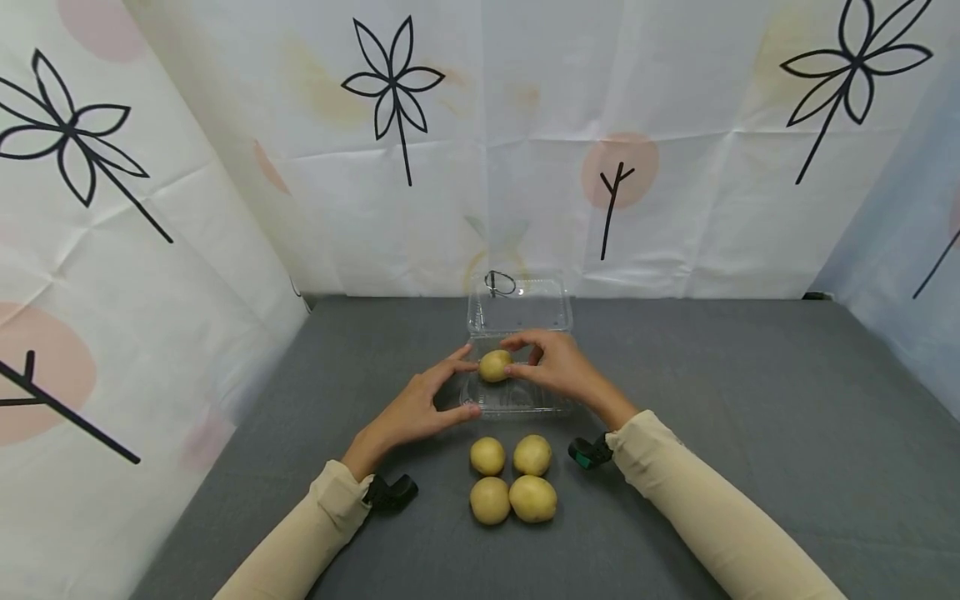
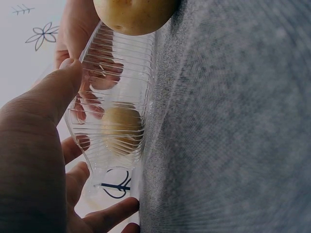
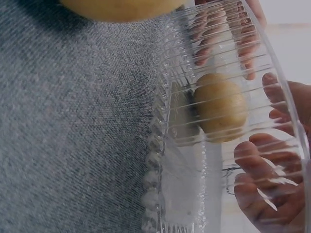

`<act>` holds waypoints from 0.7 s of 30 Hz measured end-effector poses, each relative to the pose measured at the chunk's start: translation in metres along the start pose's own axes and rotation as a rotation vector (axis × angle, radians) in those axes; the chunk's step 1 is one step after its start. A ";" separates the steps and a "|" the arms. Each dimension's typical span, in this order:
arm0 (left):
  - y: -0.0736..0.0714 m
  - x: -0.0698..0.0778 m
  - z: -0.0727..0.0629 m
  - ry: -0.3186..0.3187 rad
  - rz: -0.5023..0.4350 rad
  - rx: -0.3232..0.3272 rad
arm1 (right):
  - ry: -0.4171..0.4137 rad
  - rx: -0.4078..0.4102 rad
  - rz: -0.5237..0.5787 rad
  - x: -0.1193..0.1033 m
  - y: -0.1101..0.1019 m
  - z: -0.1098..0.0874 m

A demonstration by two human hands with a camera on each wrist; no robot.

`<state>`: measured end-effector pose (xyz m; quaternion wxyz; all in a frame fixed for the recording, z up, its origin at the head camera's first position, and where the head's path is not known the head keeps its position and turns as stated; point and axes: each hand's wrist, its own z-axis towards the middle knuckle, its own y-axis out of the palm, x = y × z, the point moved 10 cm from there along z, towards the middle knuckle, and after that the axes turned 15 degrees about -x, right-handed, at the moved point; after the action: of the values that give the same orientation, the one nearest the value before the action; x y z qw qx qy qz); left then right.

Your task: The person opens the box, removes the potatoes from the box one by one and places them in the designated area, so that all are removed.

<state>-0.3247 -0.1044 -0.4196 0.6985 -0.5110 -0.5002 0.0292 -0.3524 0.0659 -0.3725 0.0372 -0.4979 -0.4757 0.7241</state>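
A yellow potato point(image 1: 494, 366) lies in the base of a clear plastic clamshell container point(image 1: 525, 408), toward its left side. My right hand point(image 1: 555, 367) is over the container, thumb and fingers spread beside the potato; in the right wrist view its fingertips point(image 3: 248, 150) stand a little apart from it. At the container's left side is my left hand point(image 1: 420, 404), thumb at the front rim and fingers extended toward the potato. Ribbed plastic partly blurs the potato point(image 2: 121, 128) in the left wrist view.
Several more potatoes point(image 1: 533, 498) sit in two rows on the grey cloth-covered table point(image 1: 750, 400), just in front of the container. The container's lid point(image 1: 520, 312) stands raised at the back, near the patterned curtain point(image 1: 525, 167).
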 end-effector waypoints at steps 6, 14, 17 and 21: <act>0.001 -0.001 0.000 -0.004 0.005 0.000 | -0.002 -0.039 0.029 0.003 0.006 0.005; 0.000 -0.002 -0.001 -0.016 0.012 0.007 | 0.011 -0.055 0.029 0.007 0.009 0.012; 0.000 -0.002 -0.001 -0.009 0.011 0.005 | 0.012 -0.061 0.026 0.007 0.010 0.013; 0.000 -0.001 -0.001 -0.010 0.011 0.004 | 0.008 -0.062 0.022 0.007 0.010 0.014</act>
<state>-0.3245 -0.1057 -0.4201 0.6969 -0.5121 -0.5008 0.0365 -0.3622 0.0549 -0.3842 0.0157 -0.5071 -0.4920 0.7075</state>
